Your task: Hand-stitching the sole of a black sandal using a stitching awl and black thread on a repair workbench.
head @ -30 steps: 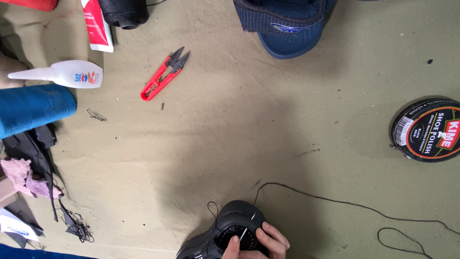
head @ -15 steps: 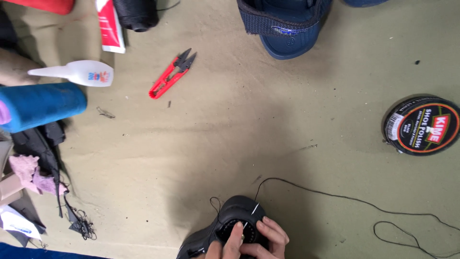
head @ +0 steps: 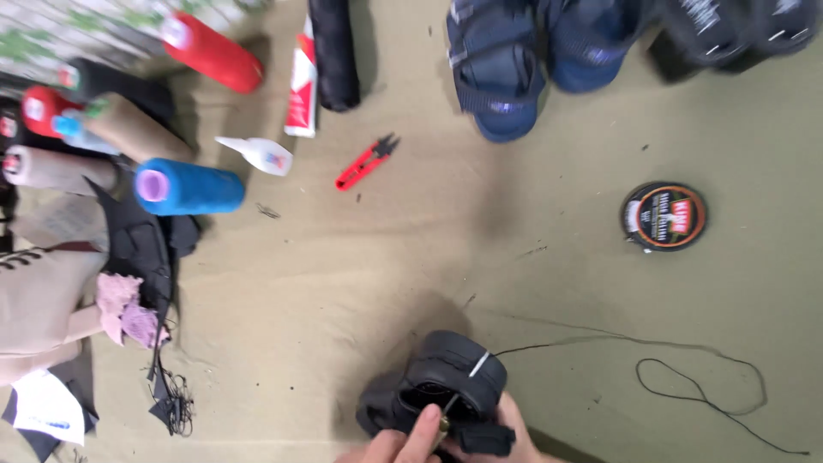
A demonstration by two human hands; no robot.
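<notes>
Khaki cloth work surface (head: 343,300) fills the view, and I see the black shoe (head: 446,386) down at 6 o'clock on it, toe bulge pointing up-frame. Blue sandal (head: 497,77) sits at 12, well apart; blue thread cone (head: 189,187) at 9–10, polish tin (head: 663,216) at 3, red snips (head: 364,161) at 11, none touching the shoe. Black thread (head: 686,377) trails from the shoe toward 4 o'clock and loops loose on the cloth. My left hand (head: 394,446) pinches a brass-tipped awl (head: 450,405), thumb and forefinger closed on it, pt buried in the shoe opening. My right hand (head: 514,433) is mostly under the shoe, seems to cup it from below; grip itself I can't tell. To do this stitch well, IMO: brace the shoe firm, push the awl straight w/o twisting, keep the slack thread clear of the pt so it doesn't snag, pull tension evenly.
</notes>
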